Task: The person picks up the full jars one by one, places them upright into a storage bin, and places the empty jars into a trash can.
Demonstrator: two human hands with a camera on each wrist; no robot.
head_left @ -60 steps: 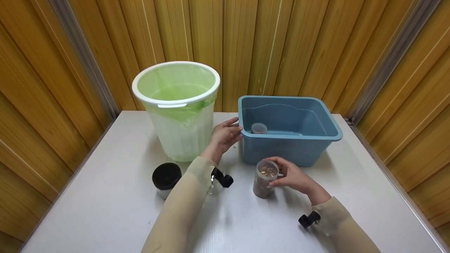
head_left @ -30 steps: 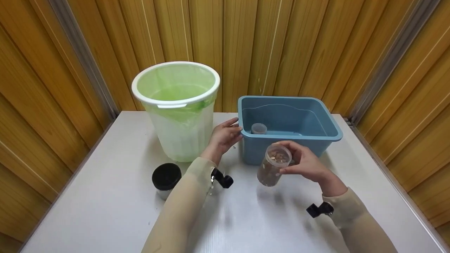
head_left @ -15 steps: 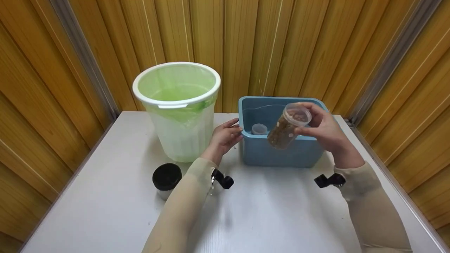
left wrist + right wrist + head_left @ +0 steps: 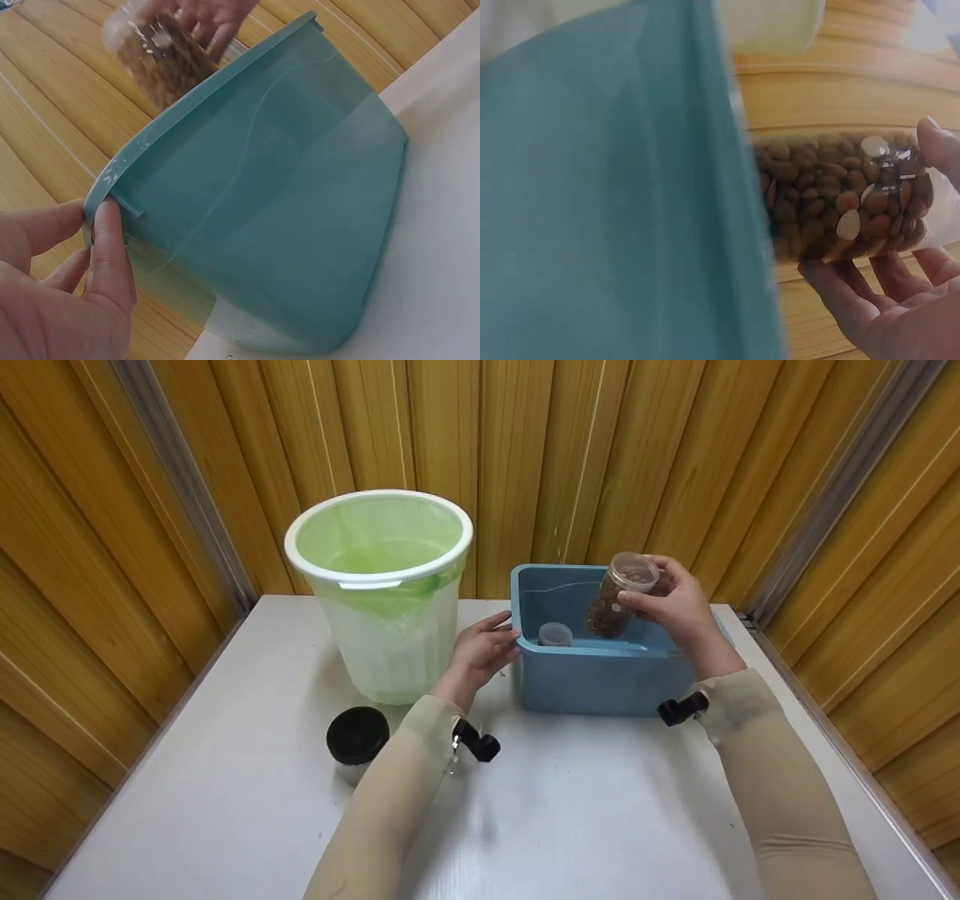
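Bin (image 4: 379,585) left of tub (image 4: 600,682), lidded jar (image 4: 357,739) in front.

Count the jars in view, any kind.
3. One jar of nuts in the right hand over the blue bin; a small one inside it; a black-lidded one on the table.

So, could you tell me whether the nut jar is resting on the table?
No, the right hand holds the nut jar above the blue tub.

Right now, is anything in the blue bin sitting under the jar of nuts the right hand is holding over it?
Nothing visible lies directly below the jar of nuts. A small lidded container stands in the blue bin, left of the jar.
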